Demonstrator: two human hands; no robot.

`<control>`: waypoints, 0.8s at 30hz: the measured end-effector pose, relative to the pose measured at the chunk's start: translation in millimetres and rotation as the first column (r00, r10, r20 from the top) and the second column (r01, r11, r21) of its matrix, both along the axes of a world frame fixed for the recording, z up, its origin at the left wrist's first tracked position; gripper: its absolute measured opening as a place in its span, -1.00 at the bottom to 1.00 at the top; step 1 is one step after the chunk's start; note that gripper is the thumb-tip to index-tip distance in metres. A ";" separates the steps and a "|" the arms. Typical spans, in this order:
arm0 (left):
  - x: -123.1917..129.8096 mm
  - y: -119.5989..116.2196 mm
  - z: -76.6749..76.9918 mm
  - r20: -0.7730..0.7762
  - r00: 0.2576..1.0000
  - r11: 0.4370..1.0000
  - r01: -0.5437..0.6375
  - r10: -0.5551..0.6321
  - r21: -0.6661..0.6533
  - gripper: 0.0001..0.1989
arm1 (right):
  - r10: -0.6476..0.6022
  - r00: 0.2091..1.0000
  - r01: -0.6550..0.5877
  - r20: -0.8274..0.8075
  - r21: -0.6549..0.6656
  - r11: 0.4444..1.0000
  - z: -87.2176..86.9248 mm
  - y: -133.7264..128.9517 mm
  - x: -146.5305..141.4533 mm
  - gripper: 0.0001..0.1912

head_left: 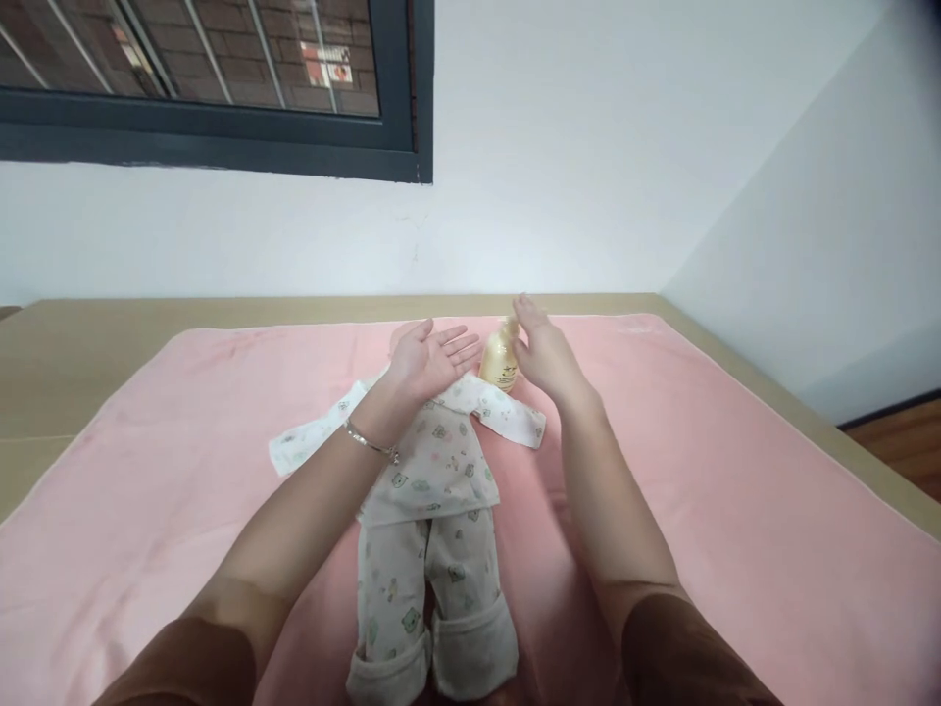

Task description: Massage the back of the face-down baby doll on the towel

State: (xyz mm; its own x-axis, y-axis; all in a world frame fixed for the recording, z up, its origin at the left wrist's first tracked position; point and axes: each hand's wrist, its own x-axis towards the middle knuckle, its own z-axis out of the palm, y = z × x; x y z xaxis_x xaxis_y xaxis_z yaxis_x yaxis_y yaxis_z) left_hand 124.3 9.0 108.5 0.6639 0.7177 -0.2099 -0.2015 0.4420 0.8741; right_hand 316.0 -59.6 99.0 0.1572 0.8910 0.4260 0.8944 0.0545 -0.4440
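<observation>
pink sheet (735,490); left hand (430,365) palm-up, right hand (548,355) near bottle (498,365)

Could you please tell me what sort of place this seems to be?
Probably an indoor room, perhaps for childcare: a pink sheet covers much of a broad platform, and a small printed outfit lies on it near a yellowish bottle.

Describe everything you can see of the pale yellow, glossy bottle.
The pale yellow, glossy bottle looks like plastic, with rounded shoulders narrowing to a pale top and small dark printing low on its front. It stands roughly upright over the pink cloth sheet, just beyond a white, printed fabric sleeve. The bare, open right hand is at its right, partly hiding its top; whether they touch is unclear.
</observation>
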 end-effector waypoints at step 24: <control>30.2 12.2 23.1 0.358 0.917 0.846 0.045 0.176 -0.532 -0.31 | -0.222 0.920 0.245 0.324 -0.031 0.969 -15.3 9.0 -50.2 -0.34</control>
